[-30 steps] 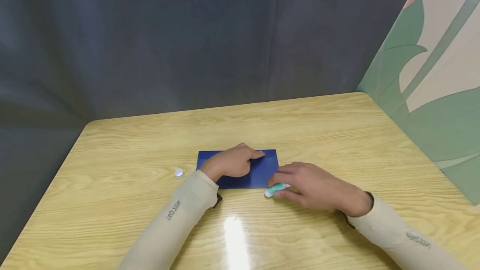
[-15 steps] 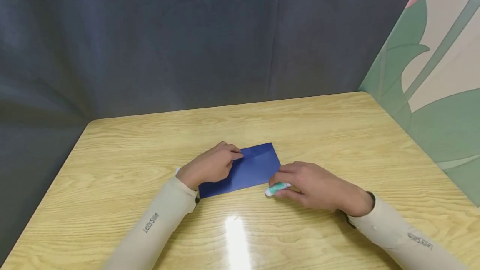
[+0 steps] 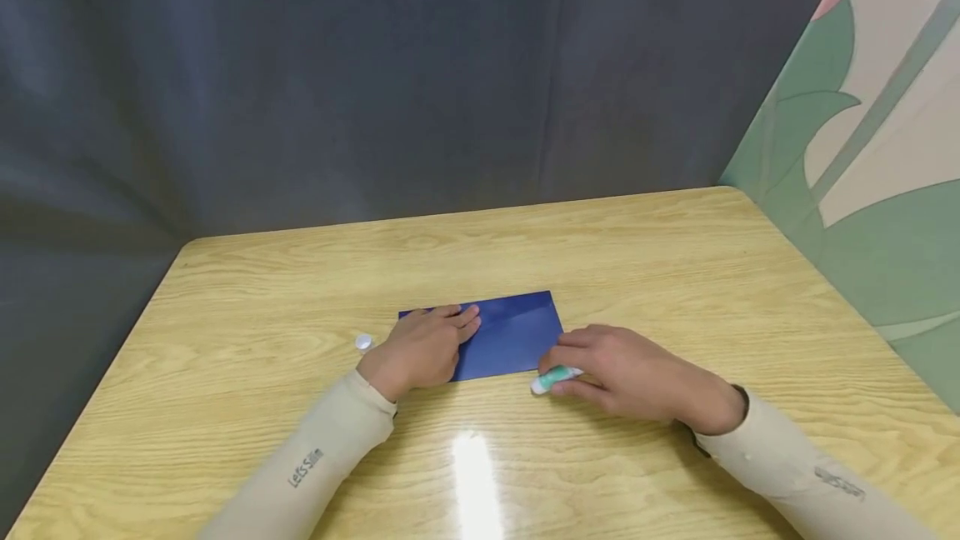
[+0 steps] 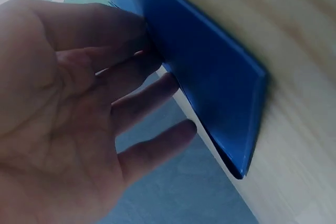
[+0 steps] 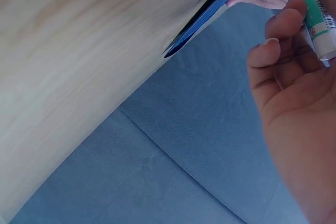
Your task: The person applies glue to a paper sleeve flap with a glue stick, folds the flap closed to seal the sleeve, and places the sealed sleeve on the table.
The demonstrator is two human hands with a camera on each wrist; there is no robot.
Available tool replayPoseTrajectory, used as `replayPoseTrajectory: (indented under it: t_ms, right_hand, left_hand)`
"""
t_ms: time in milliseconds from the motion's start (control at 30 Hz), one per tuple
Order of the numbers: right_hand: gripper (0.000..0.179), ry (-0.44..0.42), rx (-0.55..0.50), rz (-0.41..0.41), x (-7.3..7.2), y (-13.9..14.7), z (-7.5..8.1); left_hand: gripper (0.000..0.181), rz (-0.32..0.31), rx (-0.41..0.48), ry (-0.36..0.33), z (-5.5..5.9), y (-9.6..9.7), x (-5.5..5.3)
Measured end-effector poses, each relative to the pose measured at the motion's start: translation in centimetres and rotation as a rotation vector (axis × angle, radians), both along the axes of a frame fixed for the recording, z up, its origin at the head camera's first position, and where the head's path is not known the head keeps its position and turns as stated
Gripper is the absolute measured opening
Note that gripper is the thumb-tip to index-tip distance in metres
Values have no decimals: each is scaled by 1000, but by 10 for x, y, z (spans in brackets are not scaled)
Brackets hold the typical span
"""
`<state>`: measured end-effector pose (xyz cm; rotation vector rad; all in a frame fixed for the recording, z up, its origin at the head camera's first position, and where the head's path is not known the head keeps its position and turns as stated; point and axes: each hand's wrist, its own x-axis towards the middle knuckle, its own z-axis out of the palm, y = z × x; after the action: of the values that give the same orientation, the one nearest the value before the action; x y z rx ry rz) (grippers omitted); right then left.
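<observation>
A flat blue envelope (image 3: pixel 517 332) lies on the wooden table, a crease running along its far side. My left hand (image 3: pixel 420 348) rests on its left part, fingers stretched out and covering that end. In the left wrist view the fingertips meet the face of the envelope (image 4: pixel 210 77), and the palm (image 4: pixel 58 114) holds nothing. By the envelope's near right corner, my right hand (image 3: pixel 615 369) grips a green and white glue stick (image 3: pixel 555 377) between thumb and fingers. The right wrist view shows the glue stick (image 5: pixel 310 11) with curled fingers (image 5: pixel 265 53) around it.
A small white cap (image 3: pixel 363 342) sits on the wooden table (image 3: pixel 660 273) left of the envelope, close to the left wrist. Behind the table hangs a dark curtain (image 3: pixel 390 90). On the right is a panel (image 3: pixel 870 215) with a leaf pattern.
My left hand has drawn back leftward from the envelope's far right part, its fingers now spread flatter. The envelope tilted, then turned partly back. My right hand has stayed put with the glue stick.
</observation>
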<state>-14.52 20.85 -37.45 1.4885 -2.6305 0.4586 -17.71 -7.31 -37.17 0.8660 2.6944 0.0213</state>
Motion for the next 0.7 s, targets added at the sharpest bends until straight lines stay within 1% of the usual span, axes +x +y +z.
replayPoseTrajectory:
  t_ms: [133,267,367,467,533,600,700]
  right_hand:
    - [12,-9,3,3,1,0,0]
    - [13,-30,-5,-12,2,2,1]
    - [13,-47,-17,-17,2,2,2]
    - [13,-48,-15,-18,2,2,1]
    - [13,-44,-12,-18,2,2,1]
    - [13,-39,-11,-18,2,2,1]
    - [12,-36,-11,-14,1,3,1]
  left_hand:
    - [50,13,-2,-9,-1,1,1]
    - [51,-2,30,7,-1,1,2]
    - [49,-24,26,43,-2,2,3]
    - [47,-46,12,95,-3,3,3]
    - [46,-56,8,114,-3,3,3]
    - [46,-57,16,116,-4,2,3]
    - [47,-53,25,97,-4,2,3]
